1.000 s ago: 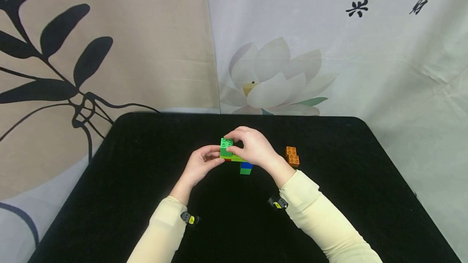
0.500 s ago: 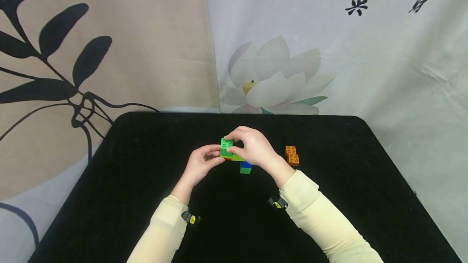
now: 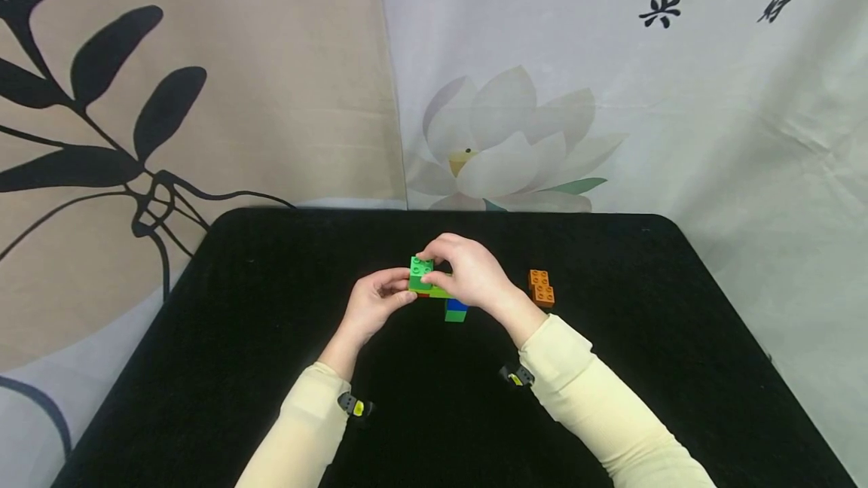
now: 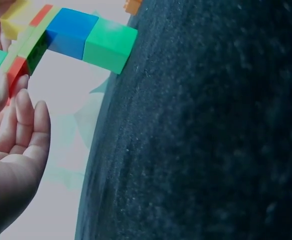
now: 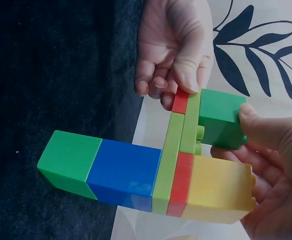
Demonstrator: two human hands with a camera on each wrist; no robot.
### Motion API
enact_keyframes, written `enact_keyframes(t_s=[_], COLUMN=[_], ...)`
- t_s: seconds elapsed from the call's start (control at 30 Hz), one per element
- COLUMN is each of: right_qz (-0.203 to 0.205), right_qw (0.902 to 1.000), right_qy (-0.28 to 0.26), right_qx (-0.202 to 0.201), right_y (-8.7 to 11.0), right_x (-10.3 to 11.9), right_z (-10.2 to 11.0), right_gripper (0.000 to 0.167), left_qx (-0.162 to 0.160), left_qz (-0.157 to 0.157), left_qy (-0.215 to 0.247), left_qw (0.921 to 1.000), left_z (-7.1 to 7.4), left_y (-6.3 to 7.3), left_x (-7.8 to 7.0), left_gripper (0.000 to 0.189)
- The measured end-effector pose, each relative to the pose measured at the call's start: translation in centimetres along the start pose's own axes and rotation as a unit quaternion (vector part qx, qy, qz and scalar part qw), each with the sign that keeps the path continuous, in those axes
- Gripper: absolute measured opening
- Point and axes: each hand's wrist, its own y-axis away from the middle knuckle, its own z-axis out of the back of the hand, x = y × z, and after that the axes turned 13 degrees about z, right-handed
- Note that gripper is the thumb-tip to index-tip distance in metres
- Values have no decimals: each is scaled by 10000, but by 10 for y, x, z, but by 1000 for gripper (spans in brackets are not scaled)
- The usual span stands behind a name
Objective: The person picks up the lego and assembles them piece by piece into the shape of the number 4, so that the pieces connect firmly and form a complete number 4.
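Both hands hold a toy-brick build of lime plates [image 5: 168,160] and red plates [image 5: 181,185]. My left hand [image 3: 371,307] pinches the plates' left end between thumb and fingers. With thumb and fingertips, my right hand [image 3: 471,269] grips a green brick [image 3: 420,271] standing on that same end. A yellow brick [image 5: 218,190] sits on the plates' other end, hidden behind the right hand in the head view. Below it hang a blue brick [image 5: 124,170] and, at the bottom, another green brick [image 5: 68,160]. Lime studs show between the upper green and yellow bricks in the right wrist view.
Orange bricks [image 3: 541,288], set offset from each other, lie on the black table [image 3: 434,413] to the right of the hands. Behind the table's far edge hangs a printed cloth [image 3: 305,96] with leaves and a lotus.
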Motion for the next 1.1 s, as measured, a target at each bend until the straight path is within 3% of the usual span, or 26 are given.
enact_keyframes(t_s=[0.17, 0.4, 0.73, 1.1], right_qz=[-113, -162, 24, 192], right_qw=[9999, 9998, 9999, 9961], right_qy=[23, -48, -106, -434], right_qx=[24, 46, 1, -750], right_y=[1, 2, 6, 33], right_x=[0, 1, -3, -18], right_z=[0, 0, 2, 16], right_gripper=[28, 29, 34, 38], left_qx=[11, 39, 38, -33], left_qz=[-37, 22, 23, 213], left_qy=[-34, -65, -97, -119], left_qw=[10000, 10000, 9999, 9997], left_z=[-1, 0, 2, 3], left_y=[1, -17, -18, -16], left_x=[-3, 27, 33, 33], left_gripper=[29, 31, 29, 32])
